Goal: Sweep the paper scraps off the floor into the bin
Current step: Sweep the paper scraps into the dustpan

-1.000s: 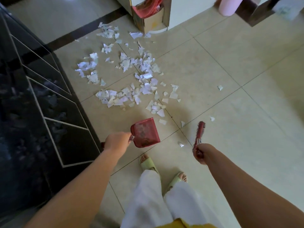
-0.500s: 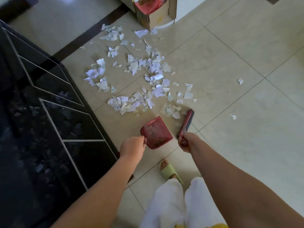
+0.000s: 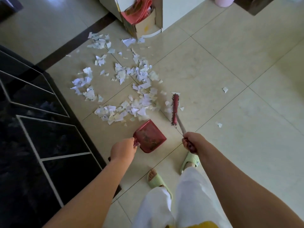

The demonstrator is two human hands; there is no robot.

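Head view, brush: we see the right hand (image 3: 191, 141) clamped on the red bristle hand brush (image 3: 174, 108), which has swung out from the pan to the pile's right edge.
Dustpan: left hand (image 3: 122, 149) grips the small red plastic dustpan (image 3: 150, 136), mouth toward the scraps.
Scraps: torn white paper scraps (image 3: 131, 94) remain spread on the beige tiled floor (image 3: 213, 71); none in the pan, so we judge sweeping is just starting.

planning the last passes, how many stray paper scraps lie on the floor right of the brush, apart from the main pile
2: one stray scrap on the floor up and right of the brush, the other scrap nearer, lower right. Tinier bits may escape view.

A red dustpan (image 3: 148, 136) and red brush (image 3: 174, 109) are seen above cream tiles (image 3: 213, 71); white paper scraps (image 3: 131, 96), pale-green slippers (image 3: 191, 162) and white trousers (image 3: 185, 199) are shown.
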